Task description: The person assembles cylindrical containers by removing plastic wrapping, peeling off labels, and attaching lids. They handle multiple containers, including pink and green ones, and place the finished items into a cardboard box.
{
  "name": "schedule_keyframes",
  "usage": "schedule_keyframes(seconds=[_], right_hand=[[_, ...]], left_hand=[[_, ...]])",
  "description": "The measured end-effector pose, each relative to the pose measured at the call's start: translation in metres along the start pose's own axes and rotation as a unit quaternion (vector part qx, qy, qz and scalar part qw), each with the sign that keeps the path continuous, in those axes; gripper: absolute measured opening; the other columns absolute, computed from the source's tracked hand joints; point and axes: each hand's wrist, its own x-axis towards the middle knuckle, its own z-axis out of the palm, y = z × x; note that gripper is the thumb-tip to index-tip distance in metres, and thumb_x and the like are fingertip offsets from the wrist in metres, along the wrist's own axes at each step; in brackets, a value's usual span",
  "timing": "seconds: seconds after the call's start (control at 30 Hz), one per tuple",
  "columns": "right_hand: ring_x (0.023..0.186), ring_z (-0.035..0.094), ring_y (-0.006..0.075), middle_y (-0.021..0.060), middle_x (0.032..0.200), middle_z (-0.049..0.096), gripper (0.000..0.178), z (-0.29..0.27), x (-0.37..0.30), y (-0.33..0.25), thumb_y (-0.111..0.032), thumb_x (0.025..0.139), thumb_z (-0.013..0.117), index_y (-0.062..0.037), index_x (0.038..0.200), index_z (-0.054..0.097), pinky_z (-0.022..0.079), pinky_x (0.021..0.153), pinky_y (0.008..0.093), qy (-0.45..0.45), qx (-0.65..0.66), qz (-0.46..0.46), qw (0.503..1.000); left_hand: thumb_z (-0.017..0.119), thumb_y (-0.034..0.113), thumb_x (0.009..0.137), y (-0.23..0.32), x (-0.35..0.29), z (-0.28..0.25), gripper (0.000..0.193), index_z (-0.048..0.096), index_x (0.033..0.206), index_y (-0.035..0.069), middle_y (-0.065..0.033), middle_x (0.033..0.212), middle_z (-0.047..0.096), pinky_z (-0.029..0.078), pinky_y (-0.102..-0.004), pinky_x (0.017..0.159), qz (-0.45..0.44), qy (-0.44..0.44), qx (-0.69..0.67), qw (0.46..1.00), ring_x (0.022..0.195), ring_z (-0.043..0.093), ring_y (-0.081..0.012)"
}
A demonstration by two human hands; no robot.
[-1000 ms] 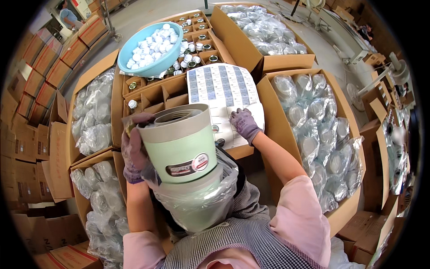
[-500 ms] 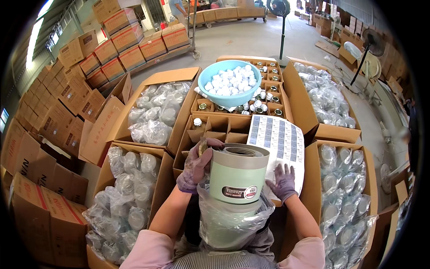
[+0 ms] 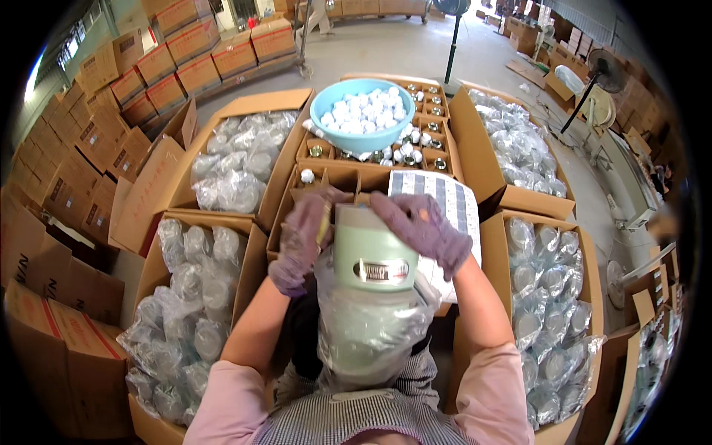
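A light green vacuum flask point(image 3: 376, 248) with a small dark label stands before my body, its lower part inside a clear plastic bag point(image 3: 374, 319). At its upper left, my left hand point(image 3: 302, 236), in a purple-grey glove and blurred, closes on a small yellowish piece too smeared to name. My gloved right hand point(image 3: 430, 231) wraps over the flask's upper right edge, and its thumb side is partly hidden. A printed sheet of stickers point(image 3: 452, 194) lies behind and beneath the right hand, over a divided carton point(image 3: 341, 180).
Ahead, a light blue basin point(image 3: 363, 139) of white caps rests on a carton of silver-necked bottles. Open cartons of bagged glassware point(image 3: 194, 297) flank me on both sides. Stacked boxes point(image 3: 174, 70) fill the left; a standing fan point(image 3: 604, 70) is at the right.
My right hand has moved from the sticker sheet onto the flask's upper right. The flask's open top has turned out of sight. The whole view has shifted slightly.
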Motion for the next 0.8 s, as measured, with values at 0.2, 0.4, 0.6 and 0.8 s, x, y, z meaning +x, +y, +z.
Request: schedule_keyframes(seconds=[0.2, 0.4, 0.6, 0.8], right_hand=[[0.084, 0.061, 0.0306, 0.016, 0.086, 0.065, 0.039, 0.013, 0.005, 0.04, -0.037, 0.099, 0.054, -0.0034, 0.097, 0.072, 0.049, 0.077, 0.0378, 0.094, -0.049, -0.132, 0.986], [0.087, 0.062, 0.0318, 0.0142, 0.09, 0.066, 0.027, 0.021, -0.005, 0.044, -0.03, 0.099, 0.053, -0.0118, 0.11, 0.069, 0.049, 0.078, 0.0397, 0.133, -0.142, -0.202, 0.96], [0.09, 0.062, 0.0321, 0.0126, 0.093, 0.067, 0.024, 0.018, -0.009, 0.053, -0.024, 0.098, 0.053, -0.0154, 0.114, 0.069, 0.05, 0.08, 0.0396, 0.172, -0.274, -0.312, 0.893], [0.093, 0.062, 0.0317, 0.0125, 0.099, 0.069, 0.025, 0.018, -0.016, 0.047, -0.022, 0.098, 0.053, -0.0163, 0.117, 0.068, 0.051, 0.082, 0.0396, 0.131, -0.193, -0.251, 0.939]], left_hand=[[0.06, 0.005, 0.095, 0.027, -0.034, -0.027, 0.018, 0.062, 0.113, 0.003, -0.0072, 0.091, 0.063, 0.051, -0.0303, 0.07, 0.266, -0.085, 0.238, 0.93, 0.078, 0.062, -0.0216], [0.072, 0.003, 0.085, 0.027, -0.061, -0.008, 0.016, 0.059, 0.095, -0.001, -0.0136, 0.082, 0.062, 0.05, -0.0341, 0.064, 0.223, -0.078, 0.378, 0.895, 0.069, 0.063, -0.0272], [0.073, 0.003, 0.084, 0.009, -0.056, -0.01, 0.015, 0.061, 0.094, 0.001, -0.0117, 0.077, 0.061, 0.05, -0.032, 0.062, 0.204, -0.104, 0.372, 0.9, 0.066, 0.062, -0.0241], [0.075, 0.004, 0.083, 0.016, -0.057, 0.005, 0.018, 0.065, 0.098, 0.001, -0.0099, 0.081, 0.065, 0.052, -0.0324, 0.063, 0.259, -0.123, 0.324, 0.901, 0.067, 0.063, -0.0219]])
